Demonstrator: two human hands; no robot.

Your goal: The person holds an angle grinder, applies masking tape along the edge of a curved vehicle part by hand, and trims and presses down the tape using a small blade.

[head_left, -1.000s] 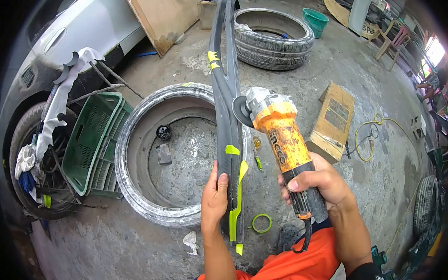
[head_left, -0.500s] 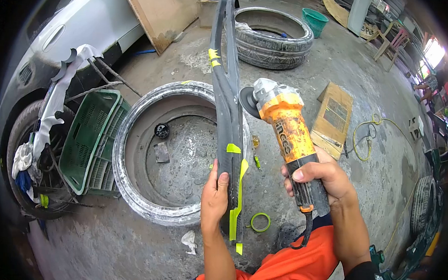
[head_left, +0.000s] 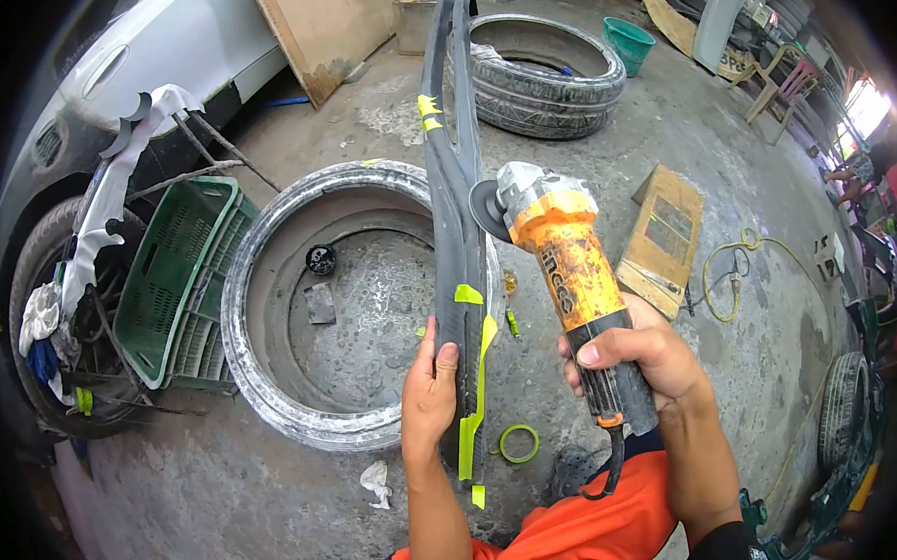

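My right hand (head_left: pixel 637 353) is wrapped round the black handle of an orange angle grinder (head_left: pixel 572 265), thumb on top. Its dark disc (head_left: pixel 489 210) points left, close to the edge of a long dark-grey car trim panel (head_left: pixel 454 200); whether they touch I cannot tell. Pieces of yellow-green tape (head_left: pixel 479 381) stick to the panel along its near end and further up. My left hand (head_left: pixel 432 389) grips the panel's left edge near the lower end, with the fingers partly hidden behind it. The panel rests across a whitened tire (head_left: pixel 254 372) lying flat on the floor.
Another tire (head_left: pixel 547 94) lies further back, beside a green bucket (head_left: pixel 629 46). A green crate (head_left: pixel 173 288) stands left by a car (head_left: pixel 168 48). A cardboard piece (head_left: pixel 664 234), a yellow cord (head_left: pixel 714 282) and a tape roll (head_left: pixel 518 443) lie on the floor. People are at the far right.
The grinder and my right hand have shifted slightly left, bringing the disc closer to the panel's edge. My left hand still holds the panel in the same place.
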